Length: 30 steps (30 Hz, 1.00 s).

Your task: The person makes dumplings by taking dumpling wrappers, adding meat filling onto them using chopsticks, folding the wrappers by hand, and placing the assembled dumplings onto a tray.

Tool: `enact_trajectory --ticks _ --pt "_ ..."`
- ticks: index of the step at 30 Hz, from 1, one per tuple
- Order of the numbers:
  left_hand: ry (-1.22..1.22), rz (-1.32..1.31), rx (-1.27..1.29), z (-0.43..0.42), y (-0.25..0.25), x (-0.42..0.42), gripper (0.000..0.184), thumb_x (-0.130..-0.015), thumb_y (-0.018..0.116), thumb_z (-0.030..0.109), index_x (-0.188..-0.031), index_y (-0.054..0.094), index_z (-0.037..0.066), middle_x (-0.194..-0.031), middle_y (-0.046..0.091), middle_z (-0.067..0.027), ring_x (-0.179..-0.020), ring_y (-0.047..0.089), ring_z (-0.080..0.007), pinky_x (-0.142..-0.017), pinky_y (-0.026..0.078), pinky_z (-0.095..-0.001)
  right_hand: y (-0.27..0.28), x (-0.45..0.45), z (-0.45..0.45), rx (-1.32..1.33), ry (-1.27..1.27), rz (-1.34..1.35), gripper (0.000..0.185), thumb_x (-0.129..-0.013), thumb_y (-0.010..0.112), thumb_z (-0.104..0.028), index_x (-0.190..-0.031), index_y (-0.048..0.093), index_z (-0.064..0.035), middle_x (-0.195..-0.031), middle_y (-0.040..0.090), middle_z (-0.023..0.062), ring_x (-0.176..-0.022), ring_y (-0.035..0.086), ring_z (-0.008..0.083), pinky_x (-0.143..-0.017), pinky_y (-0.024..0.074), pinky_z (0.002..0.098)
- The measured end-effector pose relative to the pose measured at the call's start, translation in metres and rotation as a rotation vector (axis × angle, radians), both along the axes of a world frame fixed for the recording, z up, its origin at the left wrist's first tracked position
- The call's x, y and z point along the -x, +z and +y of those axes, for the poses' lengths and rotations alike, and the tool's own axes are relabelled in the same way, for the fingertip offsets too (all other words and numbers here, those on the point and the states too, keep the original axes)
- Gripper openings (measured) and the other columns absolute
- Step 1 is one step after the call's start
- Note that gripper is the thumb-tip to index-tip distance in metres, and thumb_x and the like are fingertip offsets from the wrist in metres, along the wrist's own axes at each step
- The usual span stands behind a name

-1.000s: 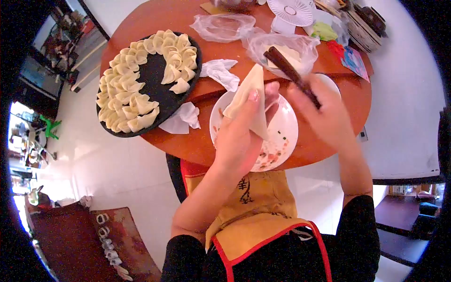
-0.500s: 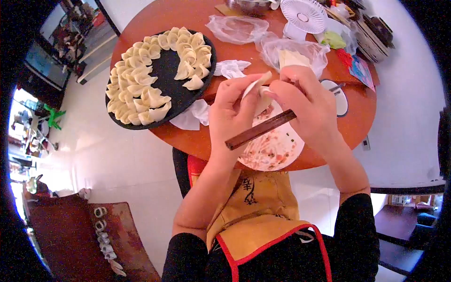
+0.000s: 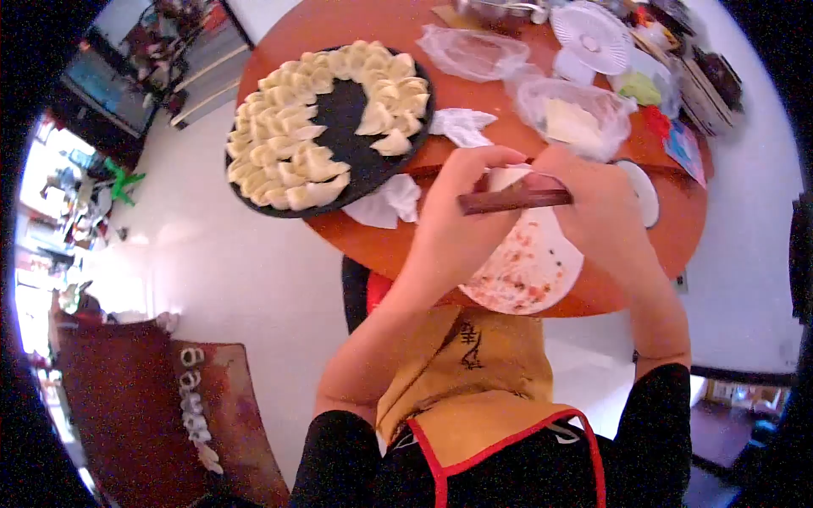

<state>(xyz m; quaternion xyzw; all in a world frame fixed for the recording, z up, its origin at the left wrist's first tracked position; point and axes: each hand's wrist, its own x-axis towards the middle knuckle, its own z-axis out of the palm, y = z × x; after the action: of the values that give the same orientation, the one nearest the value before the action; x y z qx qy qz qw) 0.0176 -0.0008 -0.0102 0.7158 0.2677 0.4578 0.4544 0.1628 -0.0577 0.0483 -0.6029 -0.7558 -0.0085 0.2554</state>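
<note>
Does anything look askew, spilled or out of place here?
Yes: the rounded black tray of pale folded dumplings seems to overhang the left edge of the reddish table, pale floor showing just beyond its rim. Crumpled white tissues near the tray look stray.

dark characters (image 3: 471, 345) on the yellow apron (image 3: 500, 377); too blurred

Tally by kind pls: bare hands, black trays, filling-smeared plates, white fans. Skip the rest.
Bare hands: 2 (left hand, right hand)
Black tray: 1
White plate, filling-smeared: 1
White fan: 1
Total: 5
</note>
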Motion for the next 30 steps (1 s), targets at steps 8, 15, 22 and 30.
enact_trajectory --ticks 8,15,22,30 --pt "0.137 0.215 0.026 0.039 0.025 0.026 0.023 -0.074 0.064 0.009 -0.094 0.058 0.001 -0.092 0.06 -0.0091 -0.084 0.055 -0.0137 -0.076 0.044 -0.0267 0.001 -0.002 0.015 0.028 -0.076 0.196 0.018 -0.079 0.056 -0.005 -0.096 0.054 -0.0088 -0.066 0.059 0.0097 -0.058 0.056 0.0182 -0.055 0.0424 0.0288" --pt "0.541 0.744 -0.214 0.222 0.021 0.105 0.034 -0.072 0.053 0.028 -0.095 0.064 0.006 -0.082 0.064 -0.0147 -0.08 0.062 -0.0264 -0.073 0.047 -0.035 0.012 -0.042 -0.002 0.021 -0.243 0.322 0.038 -0.071 0.059 0.001 -0.106 0.051 -0.0119 -0.079 0.063 0.0128 -0.074 0.063 0.0259 -0.067 0.0477 0.0344" --pt "0.577 1.143 -0.265 0.27 0.002 0.114 0.025 -0.068 0.051 0.017 -0.084 0.062 0.001 -0.085 0.063 -0.0185 -0.083 0.06 -0.0319 -0.073 0.047 -0.0399 -0.006 -0.074 -0.013 0.049 -0.311 0.366 0.035 -0.073 0.056 0.003 -0.105 0.052 -0.0115 -0.076 0.062 0.012 -0.069 0.061 0.0234 -0.064 0.0461 0.0336" --pt "0.458 1.366 -0.41 0.296 -0.03 0.116 0.021 -0.071 0.05 0.012 -0.082 0.064 0.0 -0.081 0.063 -0.02 -0.079 0.061 -0.0333 -0.071 0.047 -0.0421 0.0 -0.084 -0.021 -0.068 -0.314 0.26 0.024 -0.076 0.055 -0.003 -0.1 0.055 -0.0075 -0.069 0.061 0.0088 -0.063 0.06 0.0189 -0.059 0.0454 0.0316"
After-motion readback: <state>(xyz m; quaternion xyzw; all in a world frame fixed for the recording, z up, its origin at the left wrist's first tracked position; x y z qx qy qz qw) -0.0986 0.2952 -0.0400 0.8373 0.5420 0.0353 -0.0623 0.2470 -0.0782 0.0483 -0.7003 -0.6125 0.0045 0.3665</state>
